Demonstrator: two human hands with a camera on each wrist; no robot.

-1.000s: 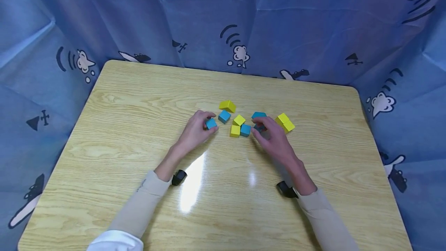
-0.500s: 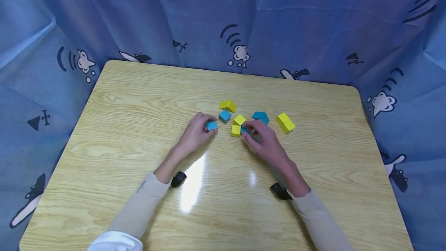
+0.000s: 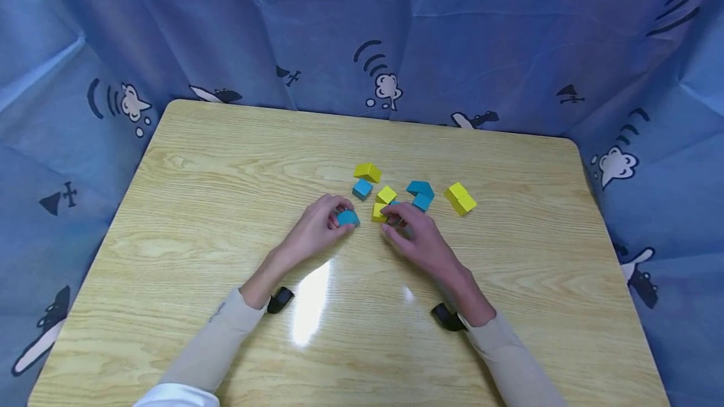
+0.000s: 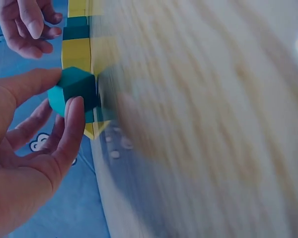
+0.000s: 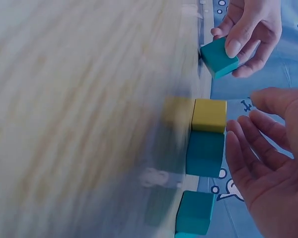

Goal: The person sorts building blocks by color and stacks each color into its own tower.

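In the head view my left hand (image 3: pixel 310 231) pinches a blue block (image 3: pixel 347 217) between thumb and fingers. The left wrist view shows the same blue block (image 4: pixel 75 90) tilted, close to the tabletop. My right hand (image 3: pixel 423 240) hovers over a yellow block (image 3: pixel 378 211) and a blue block (image 3: pixel 394 203), partly covering both. From the right wrist, this hand (image 5: pixel 273 158) has thumb and fingers spread, beside the yellow block (image 5: pixel 209 115) and the adjoining blue block (image 5: pixel 204 153), holding nothing.
Behind the hands lie another yellow block (image 3: pixel 386 194), a blue block (image 3: pixel 362 189) and yellow pieces (image 3: pixel 367 172). Right of them are blue pieces (image 3: pixel 420 188) and a yellow pair (image 3: pixel 460 198). A patterned blue curtain (image 3: pixel 339 30) borders the wooden table (image 3: pixel 237 162).
My right hand has moved left, from the blue pieces to the yellow block. The left hand, still pinching its blue block, has come slightly nearer to me and the block has turned.
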